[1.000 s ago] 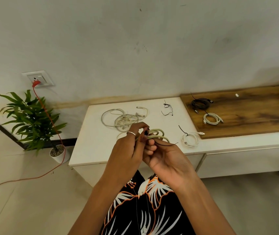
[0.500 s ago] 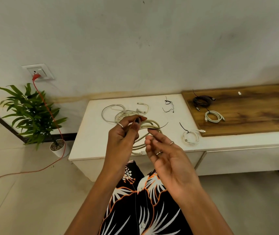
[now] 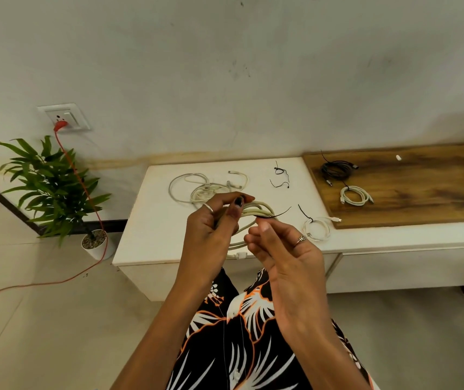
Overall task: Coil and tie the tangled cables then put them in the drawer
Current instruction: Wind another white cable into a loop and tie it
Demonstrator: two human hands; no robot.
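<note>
My left hand [image 3: 214, 223] grips a coiled beige cable [image 3: 256, 211] above the white cabinet top [image 3: 152, 235]. A thin black zip tie [image 3: 277, 213] goes round the coil, its tail sticking out to the right. My right hand [image 3: 284, 249] pinches the tie at the coil with thumb and fingertip. A tangle of white cables [image 3: 202, 187] lies behind my hands. A tied white coil [image 3: 316, 229] lies on the cabinet to the right. A black coil [image 3: 336, 168] and another white coil [image 3: 354, 195] lie on the wooden board [image 3: 422, 187].
Loose black zip ties [image 3: 280, 177] lie at the back of the cabinet top. The cabinet's closed drawer fronts [image 3: 405, 268] run along below the top. A potted plant [image 3: 53, 187] and a red cord [image 3: 84, 198] from a wall socket [image 3: 63, 118] are at the left.
My hands rose a little and my right hand, spread open half a second ago, now pinches the zip tie at the coil. The left hand keeps its grip on the coil.
</note>
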